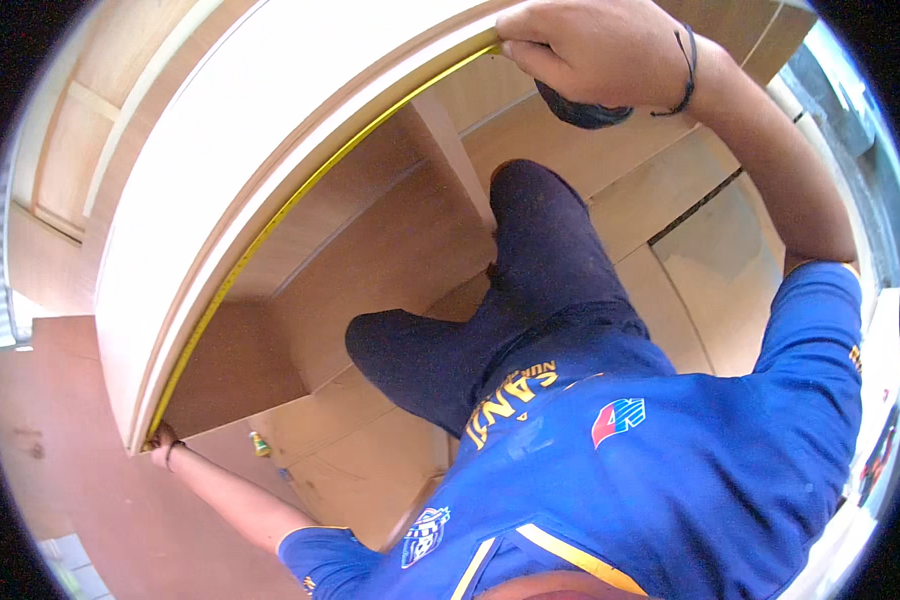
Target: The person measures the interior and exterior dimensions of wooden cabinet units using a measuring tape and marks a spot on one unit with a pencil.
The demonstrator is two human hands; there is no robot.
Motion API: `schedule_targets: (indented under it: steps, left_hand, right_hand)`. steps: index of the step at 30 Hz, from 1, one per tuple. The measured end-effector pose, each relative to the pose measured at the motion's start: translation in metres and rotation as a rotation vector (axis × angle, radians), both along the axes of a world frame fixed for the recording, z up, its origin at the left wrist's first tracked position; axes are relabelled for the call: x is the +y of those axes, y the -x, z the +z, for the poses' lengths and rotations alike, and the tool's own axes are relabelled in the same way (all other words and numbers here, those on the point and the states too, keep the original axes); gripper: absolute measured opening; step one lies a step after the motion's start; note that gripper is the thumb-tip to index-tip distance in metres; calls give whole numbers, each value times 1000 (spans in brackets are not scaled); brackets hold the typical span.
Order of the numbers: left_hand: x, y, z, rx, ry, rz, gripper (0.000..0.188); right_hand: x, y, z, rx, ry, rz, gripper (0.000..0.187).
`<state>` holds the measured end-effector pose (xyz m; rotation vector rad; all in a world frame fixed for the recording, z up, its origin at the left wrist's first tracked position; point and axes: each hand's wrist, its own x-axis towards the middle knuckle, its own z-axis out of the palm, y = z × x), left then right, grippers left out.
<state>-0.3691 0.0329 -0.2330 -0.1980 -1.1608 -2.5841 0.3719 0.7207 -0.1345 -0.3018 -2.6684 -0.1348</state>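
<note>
A yellow tape measure blade point(288, 207) runs in a long curve beside the edge of a white-faced wooden panel point(220, 130). At its upper right end my right hand point(600, 50) is closed around the tape measure, whose dark case point(582, 108) shows below the palm. The thumb and fingers press near the panel's edge. Far to the lower left, my left hand point(160, 440) is small in view and closed on the blade's other end at the panel's corner. Its fingertips are partly hidden.
Beneath the panel, brown wooden boards form open compartments with a divider point(455, 155). My knees, in dark trousers point(560, 240), are bent beside them. A small green and yellow bottle-like thing point(259, 444) lies at the lower left. More boards point(720, 270) cover the right side.
</note>
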Motion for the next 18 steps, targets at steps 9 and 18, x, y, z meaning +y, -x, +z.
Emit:
schedule_targets:
  steps: [9, 18]
  left_hand:
    - [4, 2, 1, -159, -428, -136, 29]
    - [10, 1, -46, -280, -511, -203, 26]
  right_hand:
    - [-7, 7, -12, 62, -63, 36, 23]
    - [-12, 29, -16, -1, -100, 28, 25]
